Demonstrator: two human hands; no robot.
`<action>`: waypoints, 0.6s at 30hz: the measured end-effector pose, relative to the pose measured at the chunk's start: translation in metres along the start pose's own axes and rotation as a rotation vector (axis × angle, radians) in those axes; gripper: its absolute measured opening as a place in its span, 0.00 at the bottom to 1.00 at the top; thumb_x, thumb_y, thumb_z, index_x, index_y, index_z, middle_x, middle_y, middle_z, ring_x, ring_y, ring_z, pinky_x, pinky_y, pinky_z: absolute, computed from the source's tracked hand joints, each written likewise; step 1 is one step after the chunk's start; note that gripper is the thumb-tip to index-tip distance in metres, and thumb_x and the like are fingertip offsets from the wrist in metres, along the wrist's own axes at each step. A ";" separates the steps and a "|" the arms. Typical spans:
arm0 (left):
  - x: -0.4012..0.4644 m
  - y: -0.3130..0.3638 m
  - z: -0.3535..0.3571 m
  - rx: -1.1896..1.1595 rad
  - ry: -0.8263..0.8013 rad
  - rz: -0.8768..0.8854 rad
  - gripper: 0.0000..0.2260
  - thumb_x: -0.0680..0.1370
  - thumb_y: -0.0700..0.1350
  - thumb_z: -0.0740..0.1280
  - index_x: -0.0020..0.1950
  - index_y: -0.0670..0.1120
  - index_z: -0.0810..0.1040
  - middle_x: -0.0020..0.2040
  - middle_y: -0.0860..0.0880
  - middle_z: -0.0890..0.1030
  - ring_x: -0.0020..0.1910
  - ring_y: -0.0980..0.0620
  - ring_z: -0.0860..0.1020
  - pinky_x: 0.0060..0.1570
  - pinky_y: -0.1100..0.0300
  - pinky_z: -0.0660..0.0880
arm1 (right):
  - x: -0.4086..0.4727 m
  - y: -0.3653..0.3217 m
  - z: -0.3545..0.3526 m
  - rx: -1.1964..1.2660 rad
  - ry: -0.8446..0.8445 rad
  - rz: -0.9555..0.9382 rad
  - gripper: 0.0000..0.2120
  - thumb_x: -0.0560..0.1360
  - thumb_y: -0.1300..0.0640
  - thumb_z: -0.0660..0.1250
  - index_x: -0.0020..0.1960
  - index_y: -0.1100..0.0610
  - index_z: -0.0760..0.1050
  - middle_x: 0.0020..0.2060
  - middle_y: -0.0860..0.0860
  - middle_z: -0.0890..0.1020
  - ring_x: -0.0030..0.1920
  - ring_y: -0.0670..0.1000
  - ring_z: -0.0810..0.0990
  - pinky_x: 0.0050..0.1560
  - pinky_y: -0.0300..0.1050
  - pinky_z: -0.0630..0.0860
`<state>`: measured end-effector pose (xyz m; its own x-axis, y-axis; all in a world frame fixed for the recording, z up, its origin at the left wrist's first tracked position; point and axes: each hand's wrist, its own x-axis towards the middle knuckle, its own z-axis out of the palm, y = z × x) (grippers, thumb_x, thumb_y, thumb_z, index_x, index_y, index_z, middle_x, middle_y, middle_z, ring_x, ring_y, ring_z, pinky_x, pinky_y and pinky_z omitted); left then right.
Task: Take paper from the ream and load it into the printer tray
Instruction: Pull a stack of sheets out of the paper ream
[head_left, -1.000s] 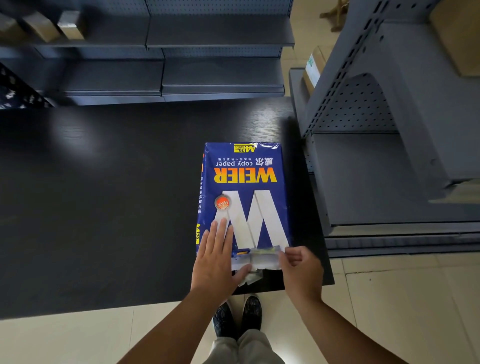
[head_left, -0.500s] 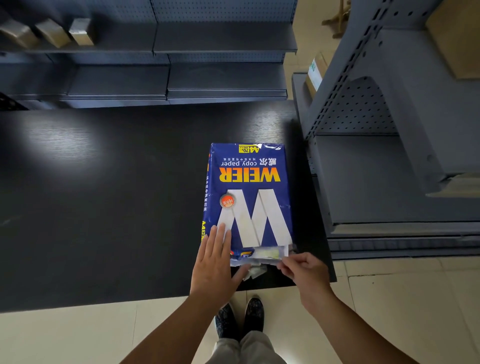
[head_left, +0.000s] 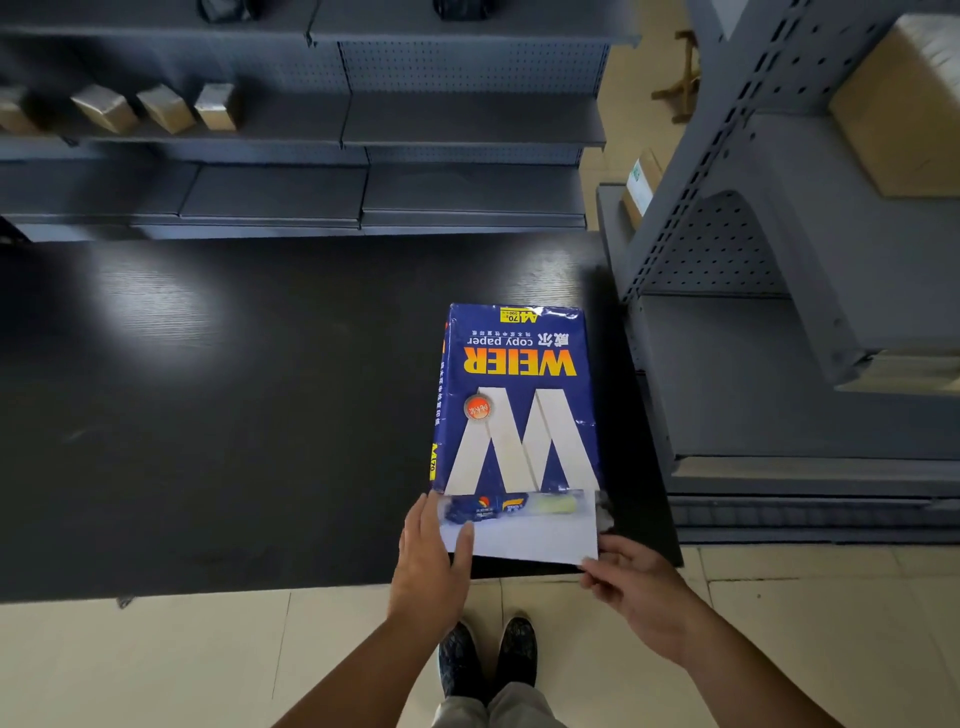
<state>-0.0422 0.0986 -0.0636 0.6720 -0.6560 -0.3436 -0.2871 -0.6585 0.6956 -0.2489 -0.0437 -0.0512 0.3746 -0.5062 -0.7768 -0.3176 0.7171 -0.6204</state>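
Note:
A blue WEIER copy-paper ream (head_left: 517, 400) lies on the black table (head_left: 234, 415), its torn-open end toward me. White paper (head_left: 535, 538) sticks out of that end over the table's front edge. My left hand (head_left: 431, 561) grips the paper's left edge, thumb on top. My right hand (head_left: 631, 582) pinches the paper's near right corner. No printer or tray is in view.
Grey metal shelving (head_left: 779, 322) stands close to the right of the table, with cardboard boxes (head_left: 904, 104) on it. More grey shelves (head_left: 363, 130) run along the back, holding small brown packets (head_left: 156, 106). My feet (head_left: 488, 654) stand on beige floor tiles.
The white paper has slid out of the ream's open end toward me. My left hand moved from flat on the wrapper to the paper's left edge; my right hand drew back with the corner.

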 end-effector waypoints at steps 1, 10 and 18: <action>-0.001 -0.003 -0.001 -0.031 0.011 -0.032 0.26 0.79 0.55 0.63 0.74 0.52 0.58 0.73 0.50 0.65 0.70 0.52 0.66 0.63 0.54 0.73 | -0.005 0.003 -0.001 -0.095 -0.027 0.033 0.10 0.74 0.72 0.68 0.55 0.68 0.78 0.35 0.60 0.83 0.35 0.53 0.80 0.38 0.43 0.77; -0.017 -0.024 -0.011 -0.127 -0.143 -0.118 0.29 0.78 0.49 0.65 0.75 0.58 0.55 0.68 0.53 0.73 0.62 0.52 0.75 0.61 0.50 0.77 | -0.005 0.002 0.025 -0.264 0.235 -0.106 0.17 0.77 0.58 0.68 0.65 0.54 0.73 0.49 0.54 0.84 0.48 0.56 0.84 0.44 0.52 0.83; -0.056 -0.022 -0.012 -0.254 -0.016 -0.183 0.21 0.80 0.53 0.62 0.71 0.52 0.63 0.62 0.50 0.75 0.55 0.53 0.74 0.57 0.53 0.74 | -0.041 0.031 0.035 -0.324 0.282 -0.252 0.17 0.79 0.64 0.63 0.65 0.51 0.72 0.44 0.51 0.83 0.42 0.49 0.83 0.36 0.42 0.76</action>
<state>-0.0656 0.1543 -0.0519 0.6855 -0.5423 -0.4858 0.0186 -0.6540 0.7563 -0.2431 0.0159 -0.0345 0.2385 -0.7868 -0.5692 -0.5186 0.3923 -0.7597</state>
